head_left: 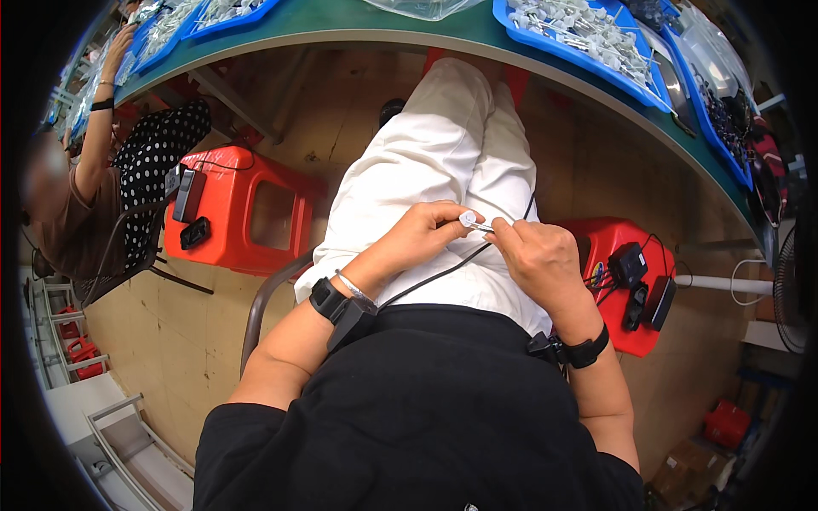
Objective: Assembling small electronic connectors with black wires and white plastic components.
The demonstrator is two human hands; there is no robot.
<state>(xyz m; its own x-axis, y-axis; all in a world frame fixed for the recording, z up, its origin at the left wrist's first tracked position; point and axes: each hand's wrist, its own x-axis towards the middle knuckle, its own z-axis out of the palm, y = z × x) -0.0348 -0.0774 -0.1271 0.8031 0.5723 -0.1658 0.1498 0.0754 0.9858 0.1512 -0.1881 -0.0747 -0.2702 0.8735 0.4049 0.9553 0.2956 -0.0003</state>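
Observation:
Above my lap, both hands meet at a small whitish plastic piece (pixel 468 219). My left hand (pixel 423 233) pinches it between thumb and index finger. From its right side runs a slim metallic rod (pixel 484 227), whose other end disappears into the closed fingers of my right hand (pixel 543 255). Whether the rod belongs to the plastic piece or is a separate tool, I cannot tell. Black bands circle both wrists, and a silvery bangle (pixel 356 291) sits beside the left one. A dark cable (pixel 443 272) crosses my white trousers below the hands.
Blue trays (pixel 588 38) of whitish parts with metal stems stand on the green table (pixel 341 21) ahead. Red stools flank me: the left stool (pixel 223 204) carries black devices, the right stool (pixel 626 336) devices and cables. Another person (pixel 81 192) sits at the left.

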